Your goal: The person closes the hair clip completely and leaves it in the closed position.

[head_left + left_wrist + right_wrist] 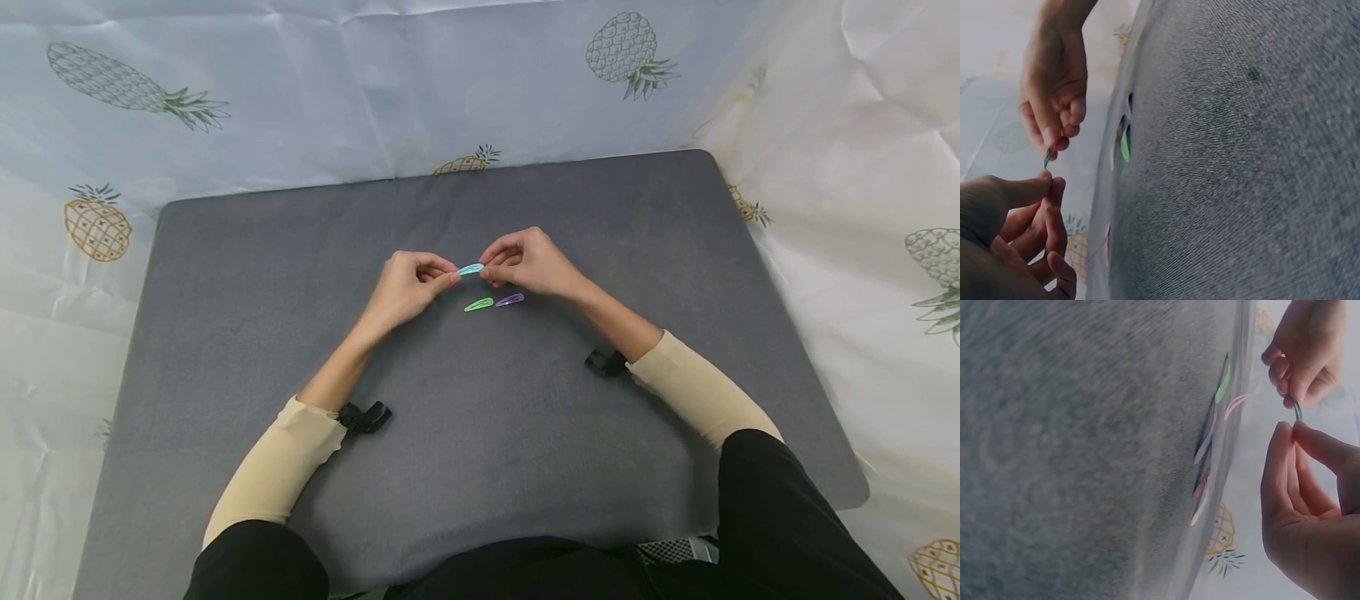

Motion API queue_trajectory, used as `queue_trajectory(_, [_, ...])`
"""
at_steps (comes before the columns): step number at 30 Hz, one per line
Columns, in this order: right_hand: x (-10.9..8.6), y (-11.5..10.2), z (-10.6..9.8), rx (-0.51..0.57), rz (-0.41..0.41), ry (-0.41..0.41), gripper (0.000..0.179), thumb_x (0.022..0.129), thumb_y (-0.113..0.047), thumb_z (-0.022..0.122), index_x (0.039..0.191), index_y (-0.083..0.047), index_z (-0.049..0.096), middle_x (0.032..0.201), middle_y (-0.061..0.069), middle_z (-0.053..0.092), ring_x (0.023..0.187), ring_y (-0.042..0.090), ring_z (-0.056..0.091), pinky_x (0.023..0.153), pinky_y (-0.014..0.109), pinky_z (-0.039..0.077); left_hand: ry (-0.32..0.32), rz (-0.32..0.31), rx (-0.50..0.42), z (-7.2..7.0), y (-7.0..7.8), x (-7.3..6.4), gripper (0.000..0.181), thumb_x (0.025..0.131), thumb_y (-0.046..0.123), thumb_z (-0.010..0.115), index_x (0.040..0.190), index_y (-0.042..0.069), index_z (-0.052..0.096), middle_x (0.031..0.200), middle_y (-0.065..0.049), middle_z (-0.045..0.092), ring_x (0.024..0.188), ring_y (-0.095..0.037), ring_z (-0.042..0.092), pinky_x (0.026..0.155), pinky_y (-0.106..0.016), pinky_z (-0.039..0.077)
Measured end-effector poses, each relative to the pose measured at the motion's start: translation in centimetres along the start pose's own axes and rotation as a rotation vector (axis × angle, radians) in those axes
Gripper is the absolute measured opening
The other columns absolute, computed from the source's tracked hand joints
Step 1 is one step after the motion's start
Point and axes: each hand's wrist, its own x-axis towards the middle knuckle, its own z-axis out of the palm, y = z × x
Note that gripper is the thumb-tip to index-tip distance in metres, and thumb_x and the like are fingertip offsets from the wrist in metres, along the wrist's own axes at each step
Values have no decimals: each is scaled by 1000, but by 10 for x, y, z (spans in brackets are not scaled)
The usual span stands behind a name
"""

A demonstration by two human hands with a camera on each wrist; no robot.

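Note:
A turquoise snap hair clip [471,269] is held up between both hands. My left hand [412,287] pinches its left end between thumb and fingertips, and my right hand [536,264] pinches the opposite end. Seen edge-on in the right wrist view, the clip [1298,410] looks thin and slightly bowed. Just in front of the hands, a green hair clip [478,304] and a purple hair clip [510,299] lie end to end on the grey table.
The right wrist view also shows a pink clip [1236,405], a red clip [1201,483] and a whitish clip [1199,506] on the grey tabletop [487,433]. Pineapple-printed curtains [300,92] stand along its back and sides. Black wrist mounts [365,417] hang below the forearms.

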Motion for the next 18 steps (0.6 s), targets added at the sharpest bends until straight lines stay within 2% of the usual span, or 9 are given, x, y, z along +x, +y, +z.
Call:
queue_trajectory(4, [1, 4, -1, -49, 17, -5, 16, 98, -9, 80, 111, -1, 81, 100, 18, 82, 85, 34, 81, 80, 41, 66, -4, 13, 17, 3, -2, 3, 13, 100, 16, 80, 103, 4, 84, 91, -16, 82, 64, -11, 62, 57, -19, 44])
queue_trajectory(6, [2, 5, -2, -72, 26, -4, 16, 98, -11, 81, 111, -2, 82, 99, 17, 83, 84, 31, 81, 78, 38, 66, -5, 18, 17, 5, -4, 4, 13, 100, 16, 80, 103, 4, 84, 91, -17, 82, 62, -8, 60, 57, -20, 43])
queue_trajectory(13, [5, 8, -1, -159, 74, -13, 15, 98, -14, 82, 109, -4, 83, 96, 15, 83, 80, 23, 80, 71, 26, 60, -15, 3, 43, 8, -8, 9, 12, 100, 16, 80, 105, 5, 85, 92, -15, 83, 64, -7, 61, 59, -20, 44])
queue_trajectory(18, [6, 11, 0, -213, 88, -21, 14, 98, -15, 82, 108, -5, 83, 95, 13, 83, 78, 19, 79, 69, 25, 58, -43, -9, 55, 11, -12, 12, 14, 101, 16, 79, 108, 5, 85, 94, -15, 83, 68, -12, 67, 60, -19, 45])
